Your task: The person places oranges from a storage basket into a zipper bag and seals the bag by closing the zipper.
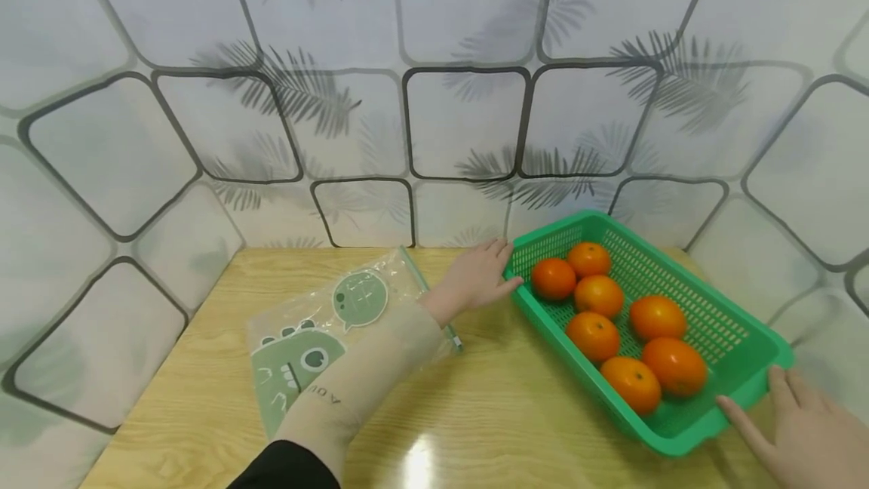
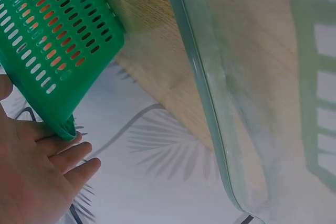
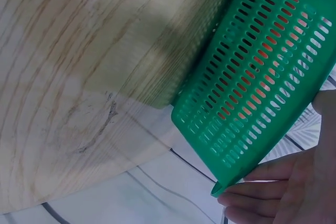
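A green plastic basket [image 1: 740,323] stands at an angle on the right side of the table, with several oranges [image 1: 631,383] inside. My left hand [image 1: 478,278] touches the rim at its far left corner, thumb apart from the fairly straight fingers; the left wrist view shows fingertips [image 2: 73,153] right at the rim's lip. At the near right end, my right hand [image 1: 808,429] rests on the rim with spread thumb and fingers. In the right wrist view its fingers [image 3: 257,195] lie along the rim.
Beneath my left forearm lies a clear zip bag [image 1: 360,300] with a green cartoon print and a slider. The wooden table [image 1: 489,413] meets patterned walls [image 1: 462,127] at the back and sides. The basket's far corner is close to the back wall.
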A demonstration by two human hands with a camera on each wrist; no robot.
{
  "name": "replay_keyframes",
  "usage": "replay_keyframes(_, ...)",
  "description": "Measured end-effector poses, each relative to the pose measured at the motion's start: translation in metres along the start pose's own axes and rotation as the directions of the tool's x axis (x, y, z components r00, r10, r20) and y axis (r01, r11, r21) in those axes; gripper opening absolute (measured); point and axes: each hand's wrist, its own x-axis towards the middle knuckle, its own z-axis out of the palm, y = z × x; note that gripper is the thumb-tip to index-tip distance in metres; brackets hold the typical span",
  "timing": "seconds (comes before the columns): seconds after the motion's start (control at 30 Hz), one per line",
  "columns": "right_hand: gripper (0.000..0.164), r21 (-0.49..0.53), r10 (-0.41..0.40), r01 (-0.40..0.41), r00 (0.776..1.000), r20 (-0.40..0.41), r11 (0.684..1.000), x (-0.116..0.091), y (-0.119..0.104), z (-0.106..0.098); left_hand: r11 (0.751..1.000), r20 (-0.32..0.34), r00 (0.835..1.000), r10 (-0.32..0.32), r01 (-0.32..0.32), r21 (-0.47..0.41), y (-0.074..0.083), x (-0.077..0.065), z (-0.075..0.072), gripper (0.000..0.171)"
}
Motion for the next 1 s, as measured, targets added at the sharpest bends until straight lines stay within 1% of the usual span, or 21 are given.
replay_keyframes(0.07,0.105,-0.005,0.0,0.0,1.0,-0.009,1.0,0.001,0.0,0.0,1.0,-0.005,1.0,0.0,0.0,0.001,-0.002,0.003,0.0,0.074)
replay_keyframes(0.3,0.105,-0.041,-0.042,0.039,0.997,-0.062,0.998,0.005,0.001,0.004,0.999,-0.001,1.0,-0.016,0.016,-0.049,-0.004,0.014,-0.003,0.074)
replay_keyframes(0.5,0.106,-0.057,-0.062,0.058,0.994,-0.087,0.997,0.004,-0.002,0.0,0.999,0.002,1.0,-0.014,0.014,-0.046,-0.006,0.02,-0.007,0.073)
replay_keyframes(0.6,0.105,-0.047,-0.077,0.073,0.992,-0.095,0.996,0.002,-0.006,-0.005,0.999,0.009,1.0,-0.013,0.014,-0.05,-0.007,0.022,-0.006,0.073)
replay_keyframes(0.73,0.106,-0.035,-0.106,0.102,0.985,-0.136,0.994,-0.002,-0.009,-0.007,0.998,0.027,1.0,-0.012,0.013,-0.067,-0.007,0.023,-0.002,0.073)
replay_keyframes(0.83,0.108,-0.042,-0.121,0.115,0.978,-0.169,0.992,-0.004,-0.009,-0.007,0.997,0.03,1.0,-0.009,0.011,-0.074,-0.005,0.024,0.001,0.073)
replay_keyframes(0.87,0.109,-0.047,-0.122,0.115,0.979,-0.166,0.992,-0.004,-0.008,-0.006,0.997,0.03,1.0,-0.008,0.011,-0.079,-0.004,0.025,0.001,0.073)
replay_keyframes(1.0,0.113,-0.069,-0.141,0.129,0.968,-0.209,0.989,-0.005,-0.007,-0.003,0.997,0.018,1.0,-0.007,0.008,-0.082,-0.003,0.026,0.003,0.072)
